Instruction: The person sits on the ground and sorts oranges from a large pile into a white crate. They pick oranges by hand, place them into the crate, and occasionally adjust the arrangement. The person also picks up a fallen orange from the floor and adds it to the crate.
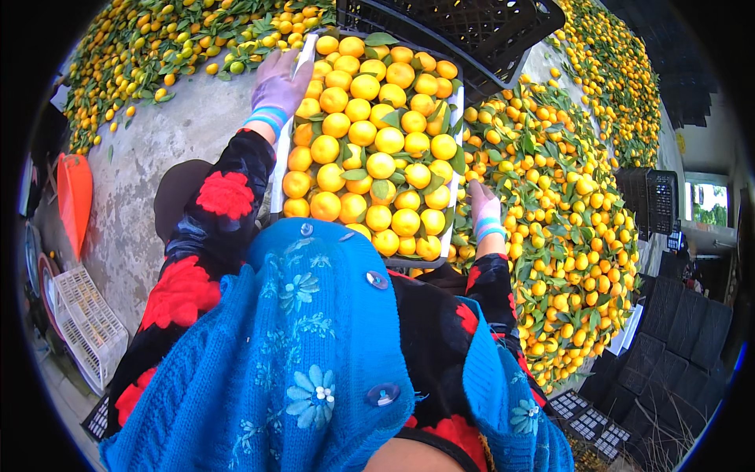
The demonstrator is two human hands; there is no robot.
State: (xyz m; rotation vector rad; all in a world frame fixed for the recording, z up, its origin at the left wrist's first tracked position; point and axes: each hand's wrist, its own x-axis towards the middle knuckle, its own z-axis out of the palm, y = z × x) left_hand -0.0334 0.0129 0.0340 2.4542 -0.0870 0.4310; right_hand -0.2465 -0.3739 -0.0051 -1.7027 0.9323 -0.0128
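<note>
A white-sided crate [278, 169] full of orange mandarins [362, 110], with a few green leaves among them, sits right in front of me. My left hand [279, 85], in a pale purple glove with a blue striped cuff, is closed on the crate's far left rim. On the other side, my right hand [484, 208], gloved the same way, is by the crate's right side, at the edge of a large heap of leafy mandarins [558, 228]. Its fingers are small and partly lost against the fruit, so their grip is unclear.
A black plastic crate [472, 35] stands tilted beyond the full one. More mandarins [189, 35] spread across the concrete floor [157, 149] at the far left. An orange-red plastic item [74, 197] and a white basket [86, 315] are at left. Black crates [676, 315] stack at right.
</note>
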